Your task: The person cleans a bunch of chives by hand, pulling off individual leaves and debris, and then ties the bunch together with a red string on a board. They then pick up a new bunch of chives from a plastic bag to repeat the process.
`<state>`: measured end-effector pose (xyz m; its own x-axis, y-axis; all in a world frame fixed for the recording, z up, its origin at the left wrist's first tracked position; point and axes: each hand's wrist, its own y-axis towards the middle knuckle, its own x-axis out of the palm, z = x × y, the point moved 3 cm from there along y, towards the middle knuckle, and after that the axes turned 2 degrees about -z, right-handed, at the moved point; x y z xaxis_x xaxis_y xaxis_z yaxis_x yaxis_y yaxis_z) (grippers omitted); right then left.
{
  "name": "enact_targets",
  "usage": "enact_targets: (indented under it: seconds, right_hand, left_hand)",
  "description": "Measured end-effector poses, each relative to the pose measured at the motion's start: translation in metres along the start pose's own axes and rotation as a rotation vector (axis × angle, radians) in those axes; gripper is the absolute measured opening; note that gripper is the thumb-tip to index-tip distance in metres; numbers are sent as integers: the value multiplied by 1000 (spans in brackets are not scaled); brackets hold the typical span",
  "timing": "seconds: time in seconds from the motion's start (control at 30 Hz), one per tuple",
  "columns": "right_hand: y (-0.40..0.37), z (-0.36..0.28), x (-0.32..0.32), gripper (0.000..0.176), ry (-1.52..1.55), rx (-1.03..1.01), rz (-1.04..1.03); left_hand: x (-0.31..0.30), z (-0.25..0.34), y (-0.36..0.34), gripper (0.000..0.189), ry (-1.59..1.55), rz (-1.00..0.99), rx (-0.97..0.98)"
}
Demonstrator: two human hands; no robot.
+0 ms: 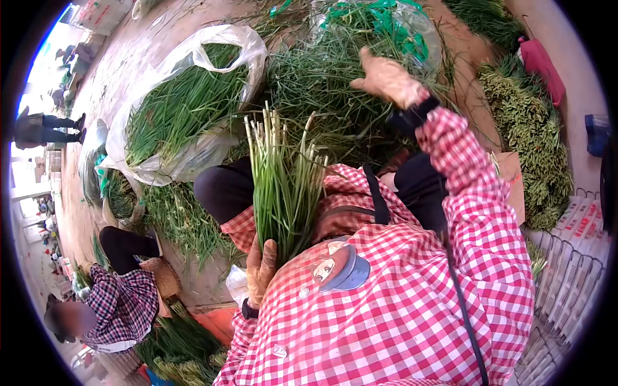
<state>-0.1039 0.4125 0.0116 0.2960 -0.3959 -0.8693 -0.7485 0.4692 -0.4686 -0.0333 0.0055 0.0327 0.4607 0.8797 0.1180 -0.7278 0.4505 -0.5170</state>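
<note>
A gloved left hand, my left hand (261,270), is wrapped round the lower part of a bunch of green stalks (280,186) whose pale cut ends point up and away from me. The bunch leans over my lap against the checked apron. My right hand (389,77), also gloved, is held out over a large heap of loose green stalks (322,83), with thumb and fingers apart and nothing in it. A clear plastic bag (183,71) beside the heap holds more long green stalks (183,106).
Stacked green bundles (528,135) and a pink bag (542,67) are at the right, above wire-edged crates (570,270). A seated person (122,302) in a checked shirt is at the lower left, near more bundles (177,341). Another person (48,128) stands at the far left.
</note>
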Motion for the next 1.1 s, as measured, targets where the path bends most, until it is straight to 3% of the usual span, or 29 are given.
enact_targets:
  seconds: [0.03, 0.07, 0.1, 0.17, 0.2, 0.27, 0.33, 0.37, 0.4, 0.43, 0.47, 0.53, 0.57, 0.63, 0.7, 0.73, 0.8, 0.87, 1.0, 1.03, 1.07, 1.1]
  right_hand:
    - [-2, -4, 16, 82, 125, -283, 175]
    - [-24, -25, 19, 83, 689, -482, 12]
    - [-64, -48, 13, 88, 1145, -472, -264]
    - [-94, -83, 32, 87, 1218, -539, -443]
    - [-111, -91, 21, 71, 1082, -574, -454]
    - [-93, -92, 44, 50, 940, -905, -62]
    - [-92, -84, 31, 34, 907, -783, 5]
    - [-81, -77, 24, 25, 823, -872, 188]
    - [-74, -64, 3, 18, 831, -963, 183]
    - [-62, -49, -6, 14, 975, -814, 126]
    - [-50, -32, -16, 11, 1019, -771, 267]
    - [-48, -1, -35, 14, 1117, -583, 545]
    - [-33, 25, -33, 18, 1197, -541, 534]
    - [-46, 21, -26, 25, 817, -762, 636]
    - [-54, -3, -7, 33, 505, -673, 272]
    - [-74, -35, 10, 37, 384, -465, -129]
    - [-93, -61, 57, 40, 531, -527, -165]
    - [-93, -66, 63, 36, 998, -469, -487]
    - [-93, -67, 66, 23, 1013, -538, -376]
    - [-89, -64, 61, 13, 1195, -549, -473]
    - [-89, -54, 43, 9, 1404, -657, -407]
    - [-94, -42, 22, 12, 1395, -728, -151]
  left_hand:
    - [1, -1, 0, 50, 12, 21, 9]
    - [0, -1, 2, 50, 50, 6, 39]
    - [-3, -2, 5, 50, 92, -13, 69]
    - [-5, -5, 8, 49, 127, -31, 102]
    - [-5, -7, 6, 48, 117, -25, 102]
    - [-12, -17, 7, 47, 60, -8, 95]
    - [-25, -31, 11, 45, -39, 15, 79]
    - [-25, -30, 8, 43, -19, 89, 95]
    - [-26, -31, 8, 43, -5, 129, 72]
    - [-29, -33, 8, 42, 8, 169, 50]
    - [-33, -34, 7, 42, 18, 212, 29]
    - [-42, -37, 8, 41, 64, 212, 43]
    - [-42, -37, 7, 40, 95, 247, 40]
    - [-47, -39, 6, 40, 241, 277, 100]
    - [-55, -46, 5, 39, 352, 259, 166]
    - [-53, -44, 5, 39, 348, 246, 163]
    - [-43, -34, 5, 39, 92, 210, 24]
    - [-35, -30, 4, 39, 69, 198, 10]
    - [-53, -47, 5, 38, 162, 178, 145]
    - [-62, -64, 11, 37, 76, 148, 128]
    - [-70, -76, 12, 37, 2, 115, 94]
    - [-54, -54, 12, 37, -74, 90, 56]
